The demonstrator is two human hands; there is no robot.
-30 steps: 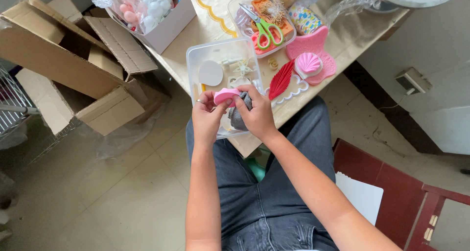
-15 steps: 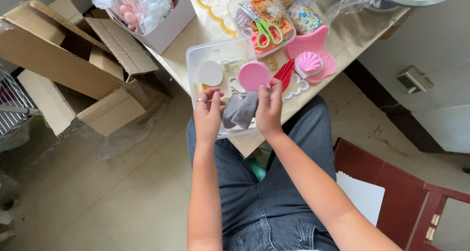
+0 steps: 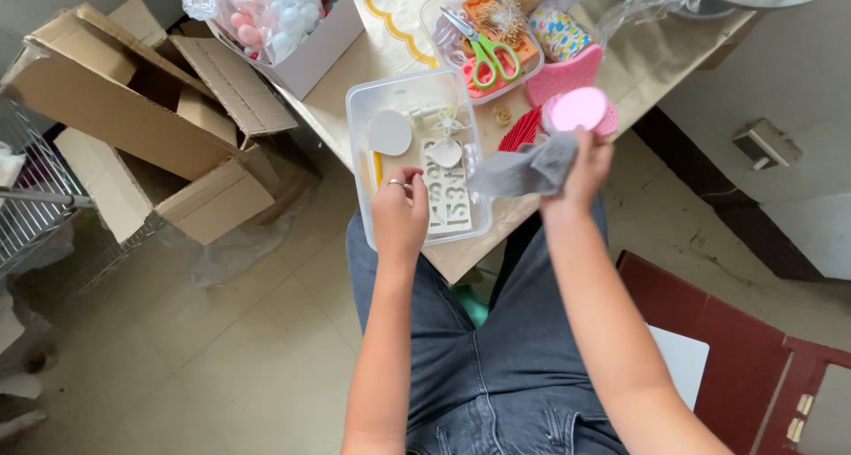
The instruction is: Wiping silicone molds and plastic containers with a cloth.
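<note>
Table (image 3: 390,56) with trays (image 3: 417,100), perhaps clutter.

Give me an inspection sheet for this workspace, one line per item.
Surface: beige table, crowded.
Job's things: round pink disc and grey cloth in right hand; clear plastic tray with white number stencil under left hand.
Clutter: green-handled scissors in second clear tub; white box of pastel balls; red paper strips.
Grippers: left hand open over the tray, ring on finger; right hand closed on cloth.
Cables: nothing seen.
Surroundings: open cardboard boxes, wire rack, tiled floor, red panel.
</note>
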